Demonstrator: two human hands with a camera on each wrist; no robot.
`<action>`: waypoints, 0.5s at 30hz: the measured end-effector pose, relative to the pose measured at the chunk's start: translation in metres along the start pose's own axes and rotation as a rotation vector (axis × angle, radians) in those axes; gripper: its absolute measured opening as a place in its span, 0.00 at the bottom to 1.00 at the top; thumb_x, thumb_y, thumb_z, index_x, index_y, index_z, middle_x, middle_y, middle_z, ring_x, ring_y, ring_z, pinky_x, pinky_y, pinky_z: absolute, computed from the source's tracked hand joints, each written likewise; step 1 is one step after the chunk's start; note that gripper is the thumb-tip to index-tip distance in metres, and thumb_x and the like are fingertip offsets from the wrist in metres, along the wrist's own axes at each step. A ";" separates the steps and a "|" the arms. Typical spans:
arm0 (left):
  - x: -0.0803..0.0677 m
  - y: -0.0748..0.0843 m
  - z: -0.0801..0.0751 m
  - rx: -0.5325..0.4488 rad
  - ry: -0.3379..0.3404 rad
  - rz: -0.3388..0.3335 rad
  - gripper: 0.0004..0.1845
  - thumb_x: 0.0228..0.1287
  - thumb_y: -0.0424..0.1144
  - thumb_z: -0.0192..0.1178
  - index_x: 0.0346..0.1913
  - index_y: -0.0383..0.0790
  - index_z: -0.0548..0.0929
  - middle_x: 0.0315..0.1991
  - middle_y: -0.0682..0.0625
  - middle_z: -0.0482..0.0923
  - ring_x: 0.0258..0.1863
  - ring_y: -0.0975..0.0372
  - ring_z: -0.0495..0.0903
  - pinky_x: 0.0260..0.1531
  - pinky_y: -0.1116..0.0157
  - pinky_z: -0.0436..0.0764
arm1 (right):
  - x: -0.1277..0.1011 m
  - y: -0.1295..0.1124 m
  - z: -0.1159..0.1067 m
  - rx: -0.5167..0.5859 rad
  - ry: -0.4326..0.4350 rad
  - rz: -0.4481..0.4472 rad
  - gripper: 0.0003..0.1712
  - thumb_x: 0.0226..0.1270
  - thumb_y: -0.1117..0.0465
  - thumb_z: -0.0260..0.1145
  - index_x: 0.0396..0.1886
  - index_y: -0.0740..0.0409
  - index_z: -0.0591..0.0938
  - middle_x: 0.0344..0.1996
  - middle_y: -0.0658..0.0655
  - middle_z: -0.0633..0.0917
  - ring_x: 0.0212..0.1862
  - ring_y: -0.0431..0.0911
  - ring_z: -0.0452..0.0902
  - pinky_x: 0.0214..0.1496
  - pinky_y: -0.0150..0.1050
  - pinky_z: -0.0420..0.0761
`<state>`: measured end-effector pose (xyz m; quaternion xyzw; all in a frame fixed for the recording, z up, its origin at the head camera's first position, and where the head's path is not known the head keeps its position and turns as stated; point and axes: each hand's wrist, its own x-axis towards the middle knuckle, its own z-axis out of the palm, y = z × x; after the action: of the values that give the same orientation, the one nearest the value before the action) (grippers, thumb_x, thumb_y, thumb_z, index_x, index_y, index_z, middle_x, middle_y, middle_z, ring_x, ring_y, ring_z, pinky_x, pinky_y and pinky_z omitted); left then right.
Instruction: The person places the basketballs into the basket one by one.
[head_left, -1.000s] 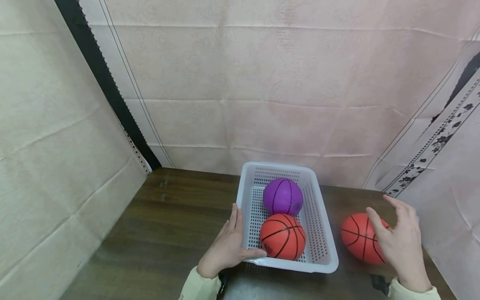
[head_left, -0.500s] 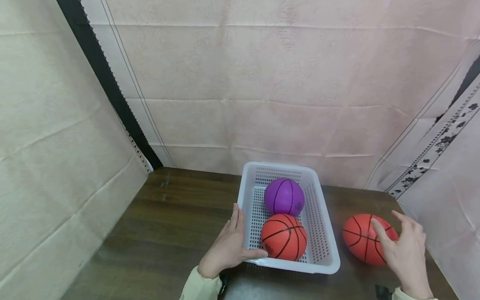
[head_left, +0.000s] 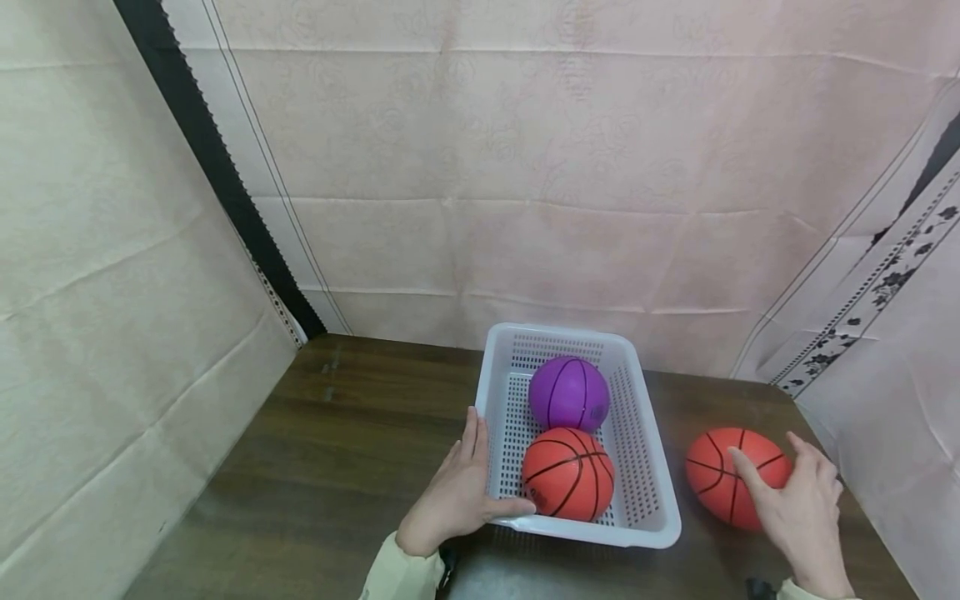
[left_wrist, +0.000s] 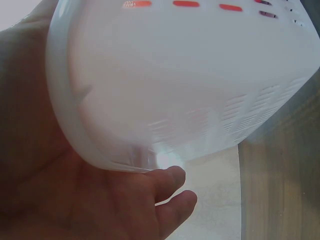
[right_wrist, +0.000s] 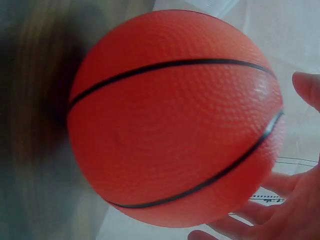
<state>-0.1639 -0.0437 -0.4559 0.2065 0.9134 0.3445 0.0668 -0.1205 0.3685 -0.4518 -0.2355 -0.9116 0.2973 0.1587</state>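
A white plastic basket point(head_left: 652, 467) stands on the table, with a purple toy basketball point(head_left: 567, 393) and an orange-red toy basketball point(head_left: 567, 475) in it. My left hand point(head_left: 453, 492) rests against its near left corner, fingers straight along the left side and thumb laid on the front rim. In the left wrist view, the fingers point(left_wrist: 172, 207) lie just under the basket's rim. To the right of the basket sits a second orange-red basketball point(right_wrist: 175, 135) on the wood. Around its right side my right hand point(head_left: 798, 508) is spread, thumb apart from the ball in the right wrist view.
The dark wooden table point(head_left: 352, 467) extends left of the basket. Pale cloth walls point(head_left: 540, 183) enclose its back and both sides, the right one point(head_left: 915, 400) close beside the right hand.
My right hand has come down lower around the right-hand basketball, its thumb moving back over the ball's top. The left hand and basket have stayed put.
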 end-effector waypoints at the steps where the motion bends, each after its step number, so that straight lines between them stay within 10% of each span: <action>1: 0.000 0.000 0.000 0.001 0.000 0.001 0.70 0.41 0.71 0.64 0.73 0.33 0.36 0.73 0.45 0.21 0.71 0.45 0.42 0.63 0.43 0.51 | 0.000 0.000 0.001 0.002 -0.006 0.005 0.57 0.59 0.36 0.62 0.73 0.64 0.48 0.66 0.77 0.49 0.64 0.72 0.43 0.55 0.73 0.49; 15: 0.000 0.003 -0.002 -0.008 -0.014 -0.009 0.69 0.42 0.70 0.64 0.73 0.34 0.35 0.73 0.46 0.20 0.72 0.47 0.40 0.63 0.42 0.51 | 0.001 0.002 0.012 -0.035 -0.063 0.060 0.63 0.54 0.32 0.64 0.74 0.63 0.45 0.67 0.77 0.47 0.63 0.72 0.44 0.48 0.74 0.58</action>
<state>-0.1634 -0.0429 -0.4526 0.2046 0.9124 0.3463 0.0757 -0.1261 0.3650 -0.4619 -0.2560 -0.9138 0.2930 0.1166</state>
